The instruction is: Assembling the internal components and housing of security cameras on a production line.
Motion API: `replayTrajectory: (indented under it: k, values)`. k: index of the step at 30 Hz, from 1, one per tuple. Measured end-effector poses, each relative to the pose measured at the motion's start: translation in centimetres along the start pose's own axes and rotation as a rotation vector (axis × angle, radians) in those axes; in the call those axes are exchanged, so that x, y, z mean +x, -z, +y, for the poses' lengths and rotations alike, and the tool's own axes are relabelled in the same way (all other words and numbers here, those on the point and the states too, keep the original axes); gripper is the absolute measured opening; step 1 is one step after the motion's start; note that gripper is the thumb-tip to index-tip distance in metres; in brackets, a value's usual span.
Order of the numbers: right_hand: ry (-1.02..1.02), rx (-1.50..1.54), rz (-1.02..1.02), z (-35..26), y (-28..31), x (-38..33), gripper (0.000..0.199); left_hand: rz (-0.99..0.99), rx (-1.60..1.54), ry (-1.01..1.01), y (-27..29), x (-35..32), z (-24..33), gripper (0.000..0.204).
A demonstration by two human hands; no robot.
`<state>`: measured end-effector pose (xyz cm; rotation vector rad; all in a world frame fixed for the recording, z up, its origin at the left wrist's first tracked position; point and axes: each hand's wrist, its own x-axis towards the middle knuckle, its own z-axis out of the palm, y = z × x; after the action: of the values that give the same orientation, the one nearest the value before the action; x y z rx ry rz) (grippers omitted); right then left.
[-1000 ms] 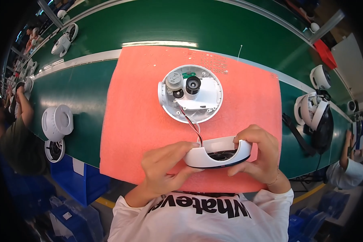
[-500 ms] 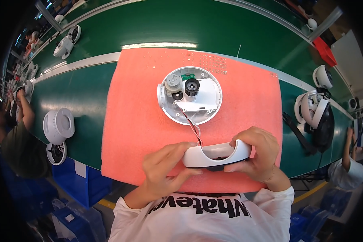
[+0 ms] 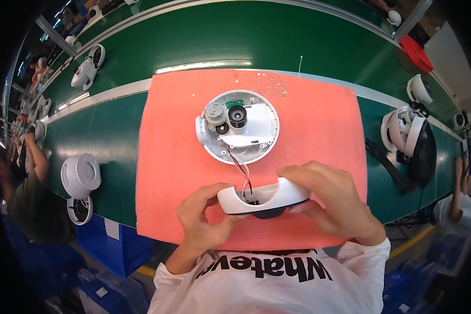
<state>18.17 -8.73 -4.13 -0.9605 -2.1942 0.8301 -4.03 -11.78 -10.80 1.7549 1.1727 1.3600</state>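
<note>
A white camera housing cover (image 3: 300, 194) with a curved cutout and a dark underside is held between my two hands near the front of a pink foam mat (image 3: 319, 125). My left hand (image 3: 201, 214) grips its left end, fingers above and thumb below. At the opposite end, my right hand (image 3: 332, 201) pinches it the same way. Thin wires (image 3: 241, 166) run from inside the cover to a round white camera body (image 3: 270, 141). That body lies open on the mat, showing a black lens (image 3: 237, 116), a grey motor (image 3: 215, 112) and a small green circuit board (image 3: 235, 103).
Small metal screws (image 3: 269, 83) lie in rows at the mat's far edge. White camera parts (image 3: 81, 175) stand on the green bench at left; more white housings (image 3: 403, 133) and a black bag (image 3: 423, 157) are at right. A blue bin (image 3: 107, 251) sits below the left edge. Other people work at both sides.
The cover has shifted slightly left in my hands and tilted, so its wire connections inside show more. The whole view has also shifted a little.
</note>
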Motion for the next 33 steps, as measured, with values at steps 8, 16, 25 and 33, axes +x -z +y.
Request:
replayTrajectory:
  k: [8, 16, 25, 33]
  values:
    - [0.099, 0.037, 0.059, 0.1, 0.1, 0.4, 0.056, -0.038, -0.086, 0.032, 0.5, 0.2, -0.6, 0.039]
    - [0.035, 0.151, 0.045, 0.6, -0.6, 0.4, 0.052, 0.132, -0.234, 0.133, 0.1, -0.3, -0.9, 0.047]
    - [0.152, 0.222, 0.124, 1.5, -0.8, -0.1, 0.041, 0.075, -0.088, -0.038, -0.2, -0.3, -1.5, 0.029]
    - [0.023, 0.238, 0.013, 1.3, -1.1, -0.5, 0.045, 0.07, -0.102, -0.018, -0.3, 0.1, -1.3, 0.035]
